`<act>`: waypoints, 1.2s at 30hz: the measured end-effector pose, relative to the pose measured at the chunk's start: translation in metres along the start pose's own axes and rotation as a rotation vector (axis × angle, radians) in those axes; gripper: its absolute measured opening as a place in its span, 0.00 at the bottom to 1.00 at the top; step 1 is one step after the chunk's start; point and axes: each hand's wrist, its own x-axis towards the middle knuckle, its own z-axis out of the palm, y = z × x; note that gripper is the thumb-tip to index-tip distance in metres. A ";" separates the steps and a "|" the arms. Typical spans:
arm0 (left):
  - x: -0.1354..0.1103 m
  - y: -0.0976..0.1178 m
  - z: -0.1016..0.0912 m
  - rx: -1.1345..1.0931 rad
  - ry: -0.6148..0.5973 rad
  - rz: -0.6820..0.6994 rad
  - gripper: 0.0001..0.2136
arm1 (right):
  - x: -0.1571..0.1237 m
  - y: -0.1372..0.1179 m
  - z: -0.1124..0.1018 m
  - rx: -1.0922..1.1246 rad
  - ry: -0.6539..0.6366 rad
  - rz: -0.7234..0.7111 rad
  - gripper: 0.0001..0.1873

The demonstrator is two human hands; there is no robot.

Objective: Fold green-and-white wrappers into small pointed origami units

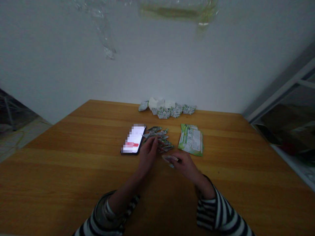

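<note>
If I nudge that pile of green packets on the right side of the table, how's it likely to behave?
The green packets lie flat, so they'd probably slide rather than roll or tip. They overlap loosely, so the pile may fan out unevenly. They look thin, suggesting they're light and somewhat bendable.

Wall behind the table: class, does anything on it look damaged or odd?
Yes: wrinkled clear film clings at the picture's upper left, and a yellowish strip runs along the top. Both look like leftover tape, odd against the otherwise plain wall.
</note>
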 end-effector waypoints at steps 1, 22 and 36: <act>-0.001 0.001 0.001 -0.007 -0.028 0.006 0.16 | 0.001 0.002 0.000 0.077 0.099 0.065 0.09; -0.007 -0.004 0.013 0.088 -0.204 0.017 0.15 | 0.003 0.000 0.026 0.078 0.434 -0.008 0.19; -0.004 -0.009 0.012 0.126 -0.133 0.044 0.10 | 0.007 0.012 0.026 0.399 0.417 0.192 0.20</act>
